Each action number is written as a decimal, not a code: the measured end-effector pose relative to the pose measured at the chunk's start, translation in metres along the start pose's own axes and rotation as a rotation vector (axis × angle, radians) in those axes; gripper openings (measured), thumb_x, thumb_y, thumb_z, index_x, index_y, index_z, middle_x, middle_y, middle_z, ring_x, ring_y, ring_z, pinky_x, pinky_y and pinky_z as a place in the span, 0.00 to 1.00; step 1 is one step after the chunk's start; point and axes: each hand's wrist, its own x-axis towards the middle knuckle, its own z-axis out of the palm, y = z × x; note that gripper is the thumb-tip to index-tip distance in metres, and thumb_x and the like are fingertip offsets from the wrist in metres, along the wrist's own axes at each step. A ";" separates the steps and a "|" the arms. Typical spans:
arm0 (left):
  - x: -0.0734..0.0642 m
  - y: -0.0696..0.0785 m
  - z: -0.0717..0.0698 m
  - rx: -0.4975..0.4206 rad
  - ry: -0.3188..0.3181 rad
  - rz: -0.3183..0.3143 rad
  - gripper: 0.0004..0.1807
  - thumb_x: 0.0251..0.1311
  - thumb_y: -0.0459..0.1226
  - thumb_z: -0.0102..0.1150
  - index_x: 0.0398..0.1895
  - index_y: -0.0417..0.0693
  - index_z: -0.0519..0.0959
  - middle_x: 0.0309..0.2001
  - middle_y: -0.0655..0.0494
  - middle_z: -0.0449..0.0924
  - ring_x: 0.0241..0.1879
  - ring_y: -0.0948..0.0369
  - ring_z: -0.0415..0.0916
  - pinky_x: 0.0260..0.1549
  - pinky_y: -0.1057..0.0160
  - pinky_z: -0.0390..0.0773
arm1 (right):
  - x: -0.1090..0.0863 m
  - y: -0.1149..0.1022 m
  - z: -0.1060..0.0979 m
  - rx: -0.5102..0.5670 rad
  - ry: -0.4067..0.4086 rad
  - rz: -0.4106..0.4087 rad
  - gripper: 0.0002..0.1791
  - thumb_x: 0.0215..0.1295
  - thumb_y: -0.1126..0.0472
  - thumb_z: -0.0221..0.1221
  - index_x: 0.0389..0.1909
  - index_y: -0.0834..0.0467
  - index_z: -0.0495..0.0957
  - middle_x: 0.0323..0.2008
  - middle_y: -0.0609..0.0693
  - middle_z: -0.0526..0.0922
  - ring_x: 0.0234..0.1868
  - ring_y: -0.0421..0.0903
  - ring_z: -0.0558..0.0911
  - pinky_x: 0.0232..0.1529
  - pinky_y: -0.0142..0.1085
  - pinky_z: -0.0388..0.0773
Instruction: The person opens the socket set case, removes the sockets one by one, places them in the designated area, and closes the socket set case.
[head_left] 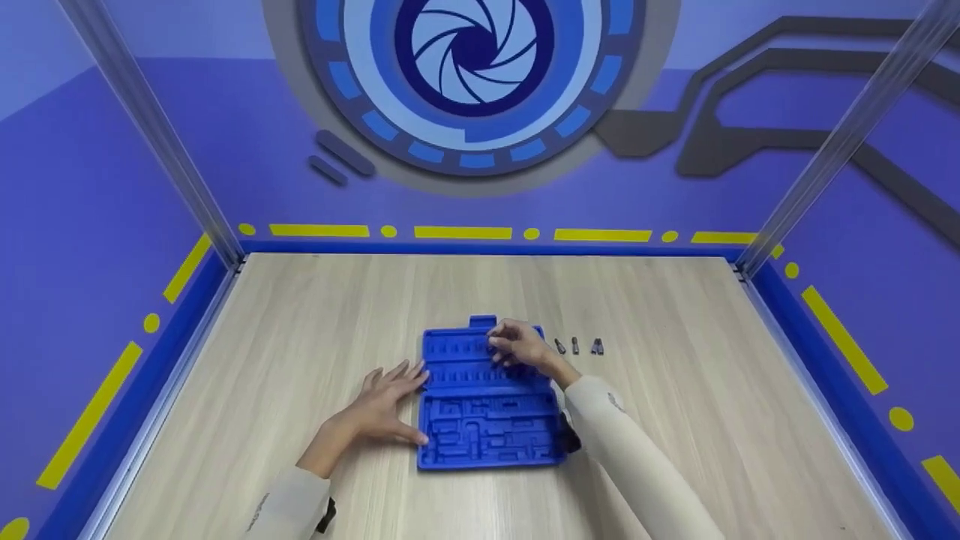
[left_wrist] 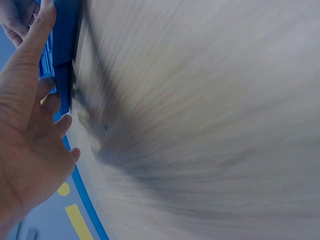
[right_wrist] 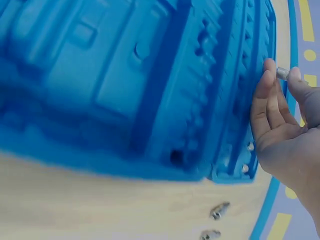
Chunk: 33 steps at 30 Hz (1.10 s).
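Right hand (right_wrist: 285,125) is pinching a small metal bit (right_wrist: 282,73) between thumb and fingertip above the blue tray (head_left: 487,409), mid-frame on the bench (head_left: 300,337). Left hand (head_left: 386,409) is lying flat, fingers spread, bracing the tray's left edge. Bit judged light, rigid, slippery; best taken by its sides.

A: Here's the light wood-grain table (head_left: 315,315), planks running away from us toward the blue border strip at the far edge.

B: And sitting on it, just right of centre, the blue moulded tool tray (head_left: 484,427), lying flat, slots facing up.

A: To its right, three small dark bits (head_left: 576,346) in a short row on the bare wood, just beside the tray's far corner.

B: The right wrist view catches two of them (right_wrist: 219,210), lying loose near the tray's edge.
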 end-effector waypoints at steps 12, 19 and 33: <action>0.000 -0.001 0.001 0.010 -0.007 -0.003 0.66 0.40 0.62 0.79 0.79 0.42 0.58 0.82 0.43 0.48 0.81 0.37 0.43 0.74 0.26 0.38 | -0.022 -0.015 -0.045 -0.150 0.082 -0.005 0.19 0.80 0.65 0.49 0.65 0.66 0.74 0.47 0.70 0.80 0.31 0.45 0.79 0.27 0.30 0.70; 0.001 0.000 0.000 0.001 0.008 0.008 0.65 0.40 0.60 0.80 0.79 0.41 0.58 0.82 0.43 0.49 0.81 0.36 0.44 0.73 0.25 0.39 | -0.032 -0.011 -0.070 -0.166 0.124 0.010 0.20 0.80 0.63 0.51 0.68 0.62 0.72 0.43 0.66 0.82 0.23 0.40 0.75 0.17 0.28 0.64; 0.000 0.000 0.001 0.006 0.003 0.003 0.66 0.40 0.61 0.79 0.79 0.42 0.57 0.82 0.42 0.49 0.81 0.36 0.44 0.73 0.26 0.40 | -0.058 0.002 -0.108 -0.090 0.119 0.031 0.24 0.76 0.68 0.53 0.70 0.67 0.67 0.40 0.56 0.81 0.28 0.39 0.79 0.24 0.29 0.71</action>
